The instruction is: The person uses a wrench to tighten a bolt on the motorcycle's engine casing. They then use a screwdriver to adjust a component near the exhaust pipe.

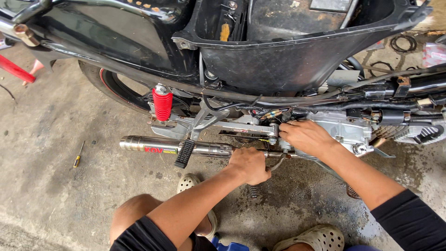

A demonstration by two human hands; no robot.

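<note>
Head view, looking down at a stripped black motorcycle (288, 60) standing on a stained concrete floor (55, 186); the seat is off and the black tub under it lies open at the top of the frame. The left hand (251, 165) is closed in a fist around a thin metal lever or tool handle (278, 158) low on the frame, just to the right of the end of the chrome exhaust pipe (176, 147); which of the two it is cannot be told. The right hand (304, 135) is curled with its fingertips pressed against the silver engine case (346, 132), beside a bundle of coloured wires (272, 114); whether it pinches a small part cannot be told, as the fingers hide it. The two hands lie near each other, left lower, right higher. A black ribbed footpeg (184, 153) crosses the exhaust pipe; above it stands a red coil shock absorber (162, 103), next to the rear tyre (109, 86). A small yellow-handled screwdriver (78, 157) lies on the floor well to the left of the hands. The person crouches, wearing beige perforated clogs (316, 237) and black sleeves; a loose spring (252, 190) lies on the floor below the left hand.
</note>
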